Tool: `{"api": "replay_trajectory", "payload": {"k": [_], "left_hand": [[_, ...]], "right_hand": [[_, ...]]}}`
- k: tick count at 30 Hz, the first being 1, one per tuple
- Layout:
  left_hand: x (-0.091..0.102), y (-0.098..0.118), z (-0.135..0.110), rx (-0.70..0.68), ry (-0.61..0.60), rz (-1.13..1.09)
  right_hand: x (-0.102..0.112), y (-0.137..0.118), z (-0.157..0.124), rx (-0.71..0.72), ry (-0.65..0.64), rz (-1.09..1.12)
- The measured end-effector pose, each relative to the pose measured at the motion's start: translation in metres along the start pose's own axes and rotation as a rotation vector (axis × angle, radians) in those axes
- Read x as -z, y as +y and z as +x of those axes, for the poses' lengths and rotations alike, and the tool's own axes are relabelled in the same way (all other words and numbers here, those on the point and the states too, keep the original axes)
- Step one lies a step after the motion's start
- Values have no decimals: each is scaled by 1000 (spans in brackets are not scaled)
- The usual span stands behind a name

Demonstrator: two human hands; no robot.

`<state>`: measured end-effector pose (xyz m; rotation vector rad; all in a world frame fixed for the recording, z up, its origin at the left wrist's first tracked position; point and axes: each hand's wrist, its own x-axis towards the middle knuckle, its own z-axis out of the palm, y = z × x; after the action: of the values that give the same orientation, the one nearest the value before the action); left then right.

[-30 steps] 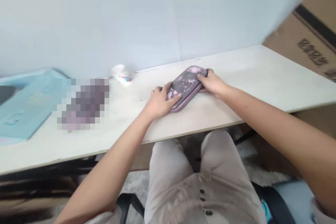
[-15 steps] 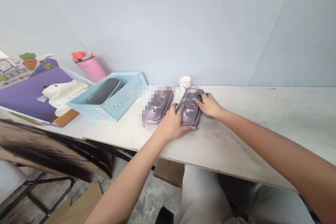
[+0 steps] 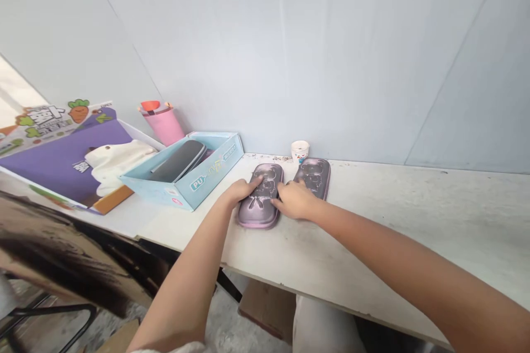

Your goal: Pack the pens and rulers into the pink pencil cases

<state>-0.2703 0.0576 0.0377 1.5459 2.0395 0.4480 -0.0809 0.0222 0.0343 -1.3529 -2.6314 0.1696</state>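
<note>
Two hard-shell pencil cases, dark grey-purple with raised cartoon outlines, lie flat side by side on the white table. The left pencil case (image 3: pixel 257 210) is between my hands. My left hand (image 3: pixel 239 191) holds its left edge, thumb on top of the lid and the other fingers hidden along the side. From the right, my right hand (image 3: pixel 295 199) closes on the same case's right edge, its thumb on the lid. That hand also covers the lower left part of the right pencil case (image 3: pixel 318 170).
A paper cup (image 3: pixel 300 150) stands behind the cases by the wall. To the left are a light blue box (image 3: pixel 215 172) with a dark case inside, a purple display box (image 3: pixel 53 157) holding a white plush item, and a pink cylinder (image 3: pixel 168 126). The table's front edge (image 3: pixel 290 287) runs below my arms.
Both hands have moved left from the right pencil case to the left one and now grip its sides. The camera view has shifted, so the boxes and cup appear lower and farther right.
</note>
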Motion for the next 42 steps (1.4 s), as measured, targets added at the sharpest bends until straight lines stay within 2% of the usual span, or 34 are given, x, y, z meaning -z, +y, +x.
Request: {"api": "replay_trajectory", "payload": {"k": [3, 5, 8, 10, 11, 13, 14, 15, 17, 20, 22, 24, 25, 27, 30, 33, 35, 38, 42], "left_hand": [[7, -5, -14, 18, -135, -260], [11, 3, -27, -26, -179, -385], [18, 30, -50, -185, -110, -504], [21, 54, -66, -322, -59, -480], [23, 66, -74, -390, -72, -431], [22, 93, -91, -524, -166, -290], [19, 107, -99, -589, -225, -213], [15, 121, -107, -652, -281, -134], [3, 152, -122, -768, -395, 28], [-24, 200, -144, -891, -594, 240], [-43, 229, -159, -949, -717, 356], [-61, 253, -170, -997, -800, 447], [-69, 263, -175, -1014, -813, 483], [-82, 281, -182, -1034, -770, 534], [-94, 300, -183, -1059, -539, 538], [-105, 309, -178, -1056, -258, 344], [-117, 309, -172, -997, -152, 100], [-142, 302, -162, -853, -159, -345], [-171, 297, -147, -682, -278, -880]], "right_hand": [[6, 1, -16, 114, -2, 24], [19, 7, -28, 174, 31, 31], [51, 23, -45, 189, 181, 41], [79, 38, -61, 145, 345, 86], [95, 48, -71, 113, 438, 118], [123, 68, -94, 59, 583, 167], [136, 78, -107, 46, 610, 192], [146, 87, -121, 47, 594, 218], [162, 104, -151, 89, 437, 277], [171, 122, -195, 132, 15, 349], [171, 131, -222, 72, -232, 370], [169, 140, -246, -10, -342, 335], [168, 144, -256, -39, -337, 280], [169, 153, -274, -72, -227, 62], [182, 170, -293, -95, 47, -384], [203, 188, -309, -160, 281, -688], [211, 197, -317, -260, 364, -806], [203, 200, -323, -358, 386, -881], [166, 186, -318, -318, 382, -859]]}}
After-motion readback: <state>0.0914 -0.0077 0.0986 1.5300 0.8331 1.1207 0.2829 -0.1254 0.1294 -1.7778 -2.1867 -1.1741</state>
